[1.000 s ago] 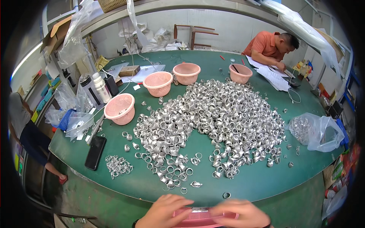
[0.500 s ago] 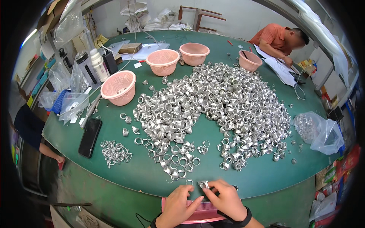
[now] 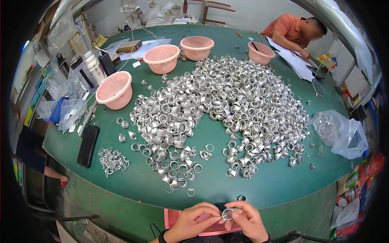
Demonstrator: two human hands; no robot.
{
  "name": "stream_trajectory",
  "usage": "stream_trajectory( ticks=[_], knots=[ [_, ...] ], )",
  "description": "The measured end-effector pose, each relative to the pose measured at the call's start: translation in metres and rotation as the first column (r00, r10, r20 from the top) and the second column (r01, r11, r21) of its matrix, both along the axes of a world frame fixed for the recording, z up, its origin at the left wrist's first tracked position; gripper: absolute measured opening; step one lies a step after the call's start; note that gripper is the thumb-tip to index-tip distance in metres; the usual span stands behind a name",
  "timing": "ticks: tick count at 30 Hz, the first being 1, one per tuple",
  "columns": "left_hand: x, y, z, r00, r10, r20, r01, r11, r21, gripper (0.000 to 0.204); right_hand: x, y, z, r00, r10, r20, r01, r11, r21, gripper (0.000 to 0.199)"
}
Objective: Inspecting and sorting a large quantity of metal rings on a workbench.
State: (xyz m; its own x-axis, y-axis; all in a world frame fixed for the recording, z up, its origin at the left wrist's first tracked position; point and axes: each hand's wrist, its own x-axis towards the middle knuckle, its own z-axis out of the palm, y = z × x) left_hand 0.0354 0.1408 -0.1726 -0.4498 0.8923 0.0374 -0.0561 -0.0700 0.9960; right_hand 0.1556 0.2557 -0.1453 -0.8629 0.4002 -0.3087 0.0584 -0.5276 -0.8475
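At the near edge of a green table [image 3: 210, 184], the left hand [image 3: 193, 220] pinches a small silver ring [image 3: 227, 213] between fingertips closed narrowly on its left rim. The ring sits between the two hands, its open hole facing up toward the camera; it is too small to tell any long axis. The right hand [image 3: 248, 218] meets it from the other side, fingers curled tight against its right rim. Both hands hover above a pink basket [image 3: 202, 222] held low by the table's edge. One loose ring [image 3: 242, 198] lies on the table just beyond the fingertips. Farther back a great heap of silver rings [image 3: 227, 105] spreads across the tabletop.
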Motion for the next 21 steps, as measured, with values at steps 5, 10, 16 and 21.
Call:
stream_trajectory(
  ticks=[5, 10, 16, 21],
  knots=[
    [0.004, 0.004, 0.004, 0.977, 0.099, -0.186, -0.100, 0.995, 0.004, 0.011, 0.004, 0.002, -0.003, 0.993, 0.049, 0.106, -0.061, 0.991, 0.117, 0.024],
    [0.002, 0.008, 0.009, 0.986, 0.080, -0.145, -0.092, 0.993, -0.078, 0.010, 0.000, 0.001, -0.002, 0.993, 0.049, 0.111, -0.059, 0.995, 0.081, 0.025],
    [0.011, 0.009, -0.007, 0.978, 0.202, 0.057, -0.203, 0.979, 0.000, 0.010, -0.006, -0.008, 0.004, 0.998, -0.048, 0.041, 0.044, 0.993, 0.106, 0.031],
    [0.005, 0.004, -0.007, 0.977, 0.194, -0.088, -0.183, 0.976, 0.115, 0.011, -0.007, 0.000, 0.005, 0.985, 0.101, 0.140, -0.164, 0.804, 0.571, 0.038]
  ],
)
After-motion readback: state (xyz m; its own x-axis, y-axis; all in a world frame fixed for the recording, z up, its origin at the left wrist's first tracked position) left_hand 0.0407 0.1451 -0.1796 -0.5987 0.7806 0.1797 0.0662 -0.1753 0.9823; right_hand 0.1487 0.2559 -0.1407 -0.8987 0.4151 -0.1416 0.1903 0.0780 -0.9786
